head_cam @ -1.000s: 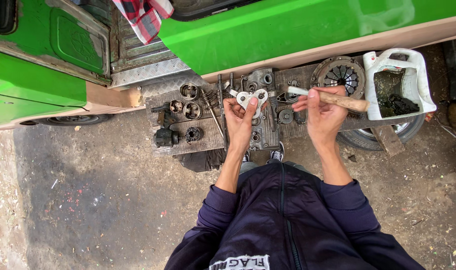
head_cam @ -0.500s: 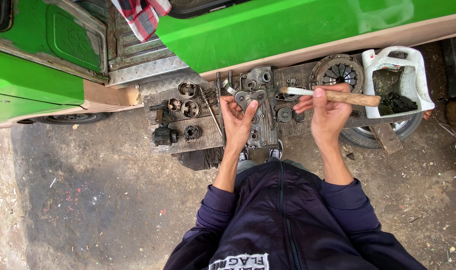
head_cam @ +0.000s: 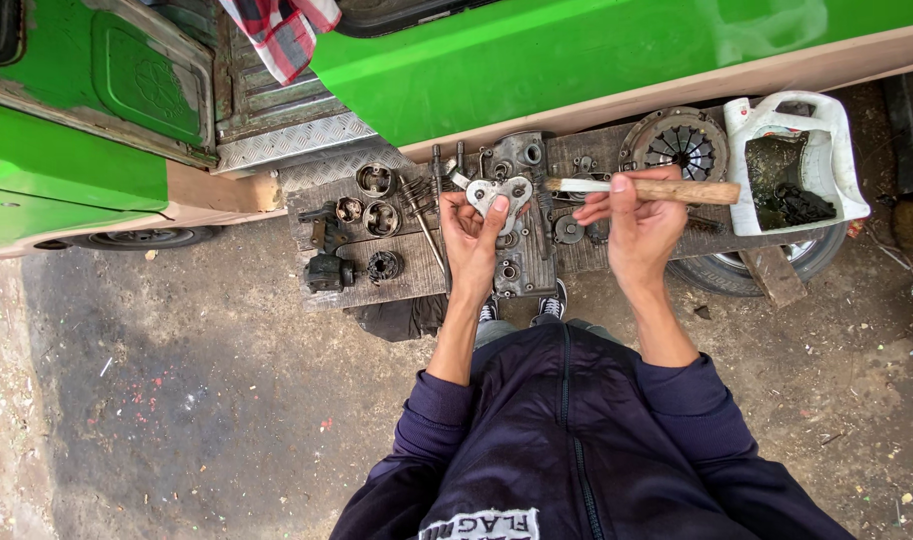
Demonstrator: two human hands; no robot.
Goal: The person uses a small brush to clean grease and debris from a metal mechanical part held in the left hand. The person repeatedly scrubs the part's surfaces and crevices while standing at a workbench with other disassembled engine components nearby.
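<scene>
Your left hand [head_cam: 473, 232] grips a metal plate [head_cam: 500, 193], partly hiding it; your right hand [head_cam: 631, 222] grips a wooden-handled brush [head_cam: 641, 188].

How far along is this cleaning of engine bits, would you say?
Somewhere in the middle, I'd guess. In hand: the left hand holds a small pale metal plate while the right hand points a wooden-handled brush at it. The plate looks cleaner than the rest. Left: the dark gears, the clutch plate and the engine casing on the board look grimy and untouched.
</scene>
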